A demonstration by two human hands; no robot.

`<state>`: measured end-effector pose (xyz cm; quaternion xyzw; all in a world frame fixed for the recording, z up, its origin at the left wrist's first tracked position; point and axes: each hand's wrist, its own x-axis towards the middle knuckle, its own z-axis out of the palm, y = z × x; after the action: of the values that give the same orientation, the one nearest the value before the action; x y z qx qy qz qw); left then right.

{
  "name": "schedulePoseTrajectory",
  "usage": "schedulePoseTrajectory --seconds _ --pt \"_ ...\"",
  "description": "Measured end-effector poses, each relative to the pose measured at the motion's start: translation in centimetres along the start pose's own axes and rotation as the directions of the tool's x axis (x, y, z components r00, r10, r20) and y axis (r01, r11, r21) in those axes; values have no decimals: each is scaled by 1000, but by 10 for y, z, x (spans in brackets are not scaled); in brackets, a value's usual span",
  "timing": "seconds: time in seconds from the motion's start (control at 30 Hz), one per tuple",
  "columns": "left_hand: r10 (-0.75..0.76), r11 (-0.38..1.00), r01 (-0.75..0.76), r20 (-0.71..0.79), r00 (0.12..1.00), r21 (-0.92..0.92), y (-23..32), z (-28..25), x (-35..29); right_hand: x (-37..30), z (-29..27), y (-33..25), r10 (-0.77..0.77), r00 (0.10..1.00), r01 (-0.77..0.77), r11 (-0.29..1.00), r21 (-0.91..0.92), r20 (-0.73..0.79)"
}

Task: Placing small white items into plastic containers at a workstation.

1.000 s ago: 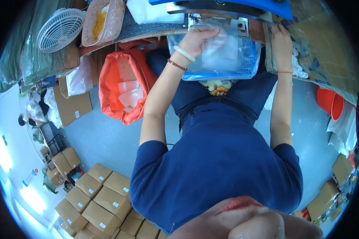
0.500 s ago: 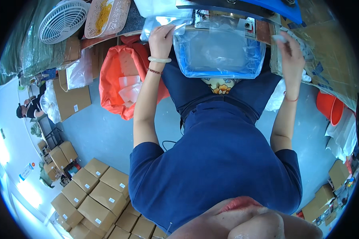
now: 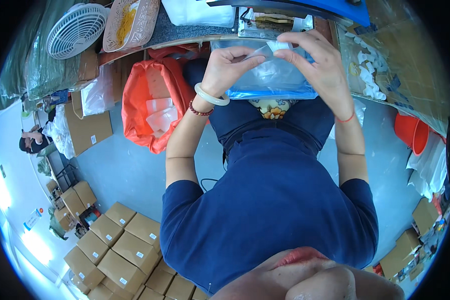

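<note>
My left hand [image 3: 225,70] pinches the edge of a clear plastic bag [image 3: 259,52] between thumb and fingers. Close against it, my right hand [image 3: 322,62] grips a small white piece [image 3: 279,46] that looks like folded paper or plastic; its exact kind cannot be made out. The white piece is at the bag's upper end, and whether it is inside the bag is unclear. Below both hands, on my lap, sits a blue tray lined with clear plastic [image 3: 272,94], partly covered by my fingers.
A metal device [image 3: 275,24] under a blue panel stands at the bench edge. Left are a stack of clear bags [image 3: 200,12], a basket of yellow bands [image 3: 116,37], a white fan [image 3: 77,32] and a red sack [image 3: 134,107]. White scraps [image 3: 370,67] lie right.
Both hands have come together over the tray. The left brought a clear bag from the stack side; the right moved in from the right with the white piece.
</note>
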<state>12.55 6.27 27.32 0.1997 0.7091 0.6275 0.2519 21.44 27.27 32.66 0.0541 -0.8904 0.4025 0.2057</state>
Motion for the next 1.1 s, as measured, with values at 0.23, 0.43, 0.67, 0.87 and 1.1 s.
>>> schedulePoseTrajectory --seconds 0.23,0.43,0.67,0.87,1.1 --pt "-271 929 350 424 864 -120 -37 9 21 -6 9 44 139 965 -131 990 -53 221" --pt "-321 676 440 302 898 -591 -56 18 78 -31 -32 72 399 865 -495 578 -649 -305" --pt "-261 943 287 163 952 -166 -66 -10 78 -65 -20 162 369 900 -412 544 -731 -232" --pt "664 220 -426 185 724 877 -104 -79 86 -62 -15 150 305 857 -478 771 -421 -415" --pt "515 584 -164 -207 832 795 -85 -83 33 -56 -16 78 399 833 -493 849 -188 -384"
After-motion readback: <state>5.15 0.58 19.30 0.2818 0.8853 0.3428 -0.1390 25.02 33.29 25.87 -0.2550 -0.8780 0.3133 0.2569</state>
